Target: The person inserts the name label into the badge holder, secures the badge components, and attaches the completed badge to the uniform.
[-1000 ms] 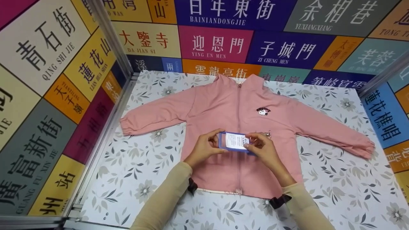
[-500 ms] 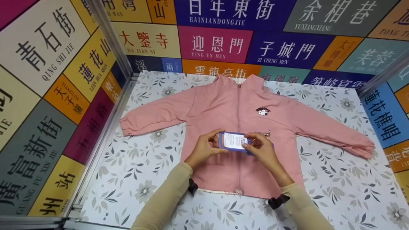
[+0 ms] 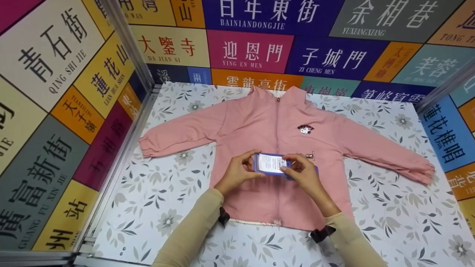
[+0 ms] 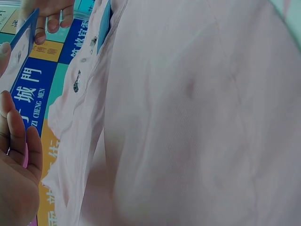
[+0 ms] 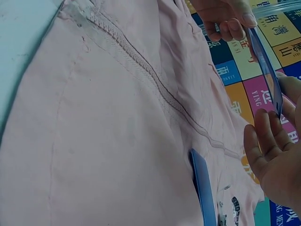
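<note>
A blue-framed card holder (image 3: 272, 174) is held up over a pink zip jacket (image 3: 248, 126), with a white printed card (image 3: 268, 163) lying in its face. My left hand (image 3: 237, 172) pinches the left end between thumb and fingers. At the other end, my right hand (image 3: 303, 172) pinches the holder, its thumb at the card's right edge. Both wrist views show the holder (image 4: 32, 30) edge-on, raised clear of the fabric. Another flat blue object (image 5: 202, 183) lies on the jacket, mostly hidden behind my right hand in the head view.
The jacket is spread flat with sleeves out on a white table (image 3: 148, 207) with a leaf pattern. Coloured sign panels (image 3: 252, 52) wall in the back and both sides. A metal rail (image 3: 122, 148) runs along the left edge.
The white card has slid a little to the left within the blue holder, along with my right thumb. My left hand and the jacket stay in place.
</note>
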A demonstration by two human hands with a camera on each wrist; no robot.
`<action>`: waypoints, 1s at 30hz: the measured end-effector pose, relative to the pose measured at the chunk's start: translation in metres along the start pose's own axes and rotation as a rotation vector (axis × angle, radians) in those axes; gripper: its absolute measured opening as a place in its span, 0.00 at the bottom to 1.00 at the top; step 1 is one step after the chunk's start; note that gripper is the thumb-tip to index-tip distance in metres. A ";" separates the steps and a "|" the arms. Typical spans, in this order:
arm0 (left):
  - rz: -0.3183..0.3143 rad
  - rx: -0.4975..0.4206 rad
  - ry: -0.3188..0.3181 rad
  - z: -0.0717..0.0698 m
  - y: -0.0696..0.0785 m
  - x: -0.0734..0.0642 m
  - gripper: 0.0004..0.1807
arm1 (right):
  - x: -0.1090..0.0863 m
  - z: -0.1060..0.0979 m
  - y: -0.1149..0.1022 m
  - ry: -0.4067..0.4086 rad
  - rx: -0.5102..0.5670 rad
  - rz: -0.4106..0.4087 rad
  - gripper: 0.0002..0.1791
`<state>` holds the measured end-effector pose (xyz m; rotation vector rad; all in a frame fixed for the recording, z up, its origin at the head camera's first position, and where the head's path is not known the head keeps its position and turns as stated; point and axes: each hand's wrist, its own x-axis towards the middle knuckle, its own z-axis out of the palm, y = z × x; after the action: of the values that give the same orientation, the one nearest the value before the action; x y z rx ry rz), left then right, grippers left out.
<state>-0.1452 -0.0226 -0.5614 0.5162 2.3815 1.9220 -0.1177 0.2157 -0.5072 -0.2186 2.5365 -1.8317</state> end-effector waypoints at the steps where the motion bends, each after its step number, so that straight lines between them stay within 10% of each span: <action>1: 0.004 0.000 0.000 0.000 0.000 0.000 0.41 | 0.000 0.000 0.000 0.002 0.006 0.002 0.20; 30: 0.022 -0.025 0.007 -0.011 -0.007 -0.001 0.41 | -0.002 -0.026 0.014 0.013 -0.023 0.008 0.22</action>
<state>-0.1482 -0.0347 -0.5661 0.5375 2.3627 1.9632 -0.1190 0.2445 -0.5128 -0.1974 2.5647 -1.8080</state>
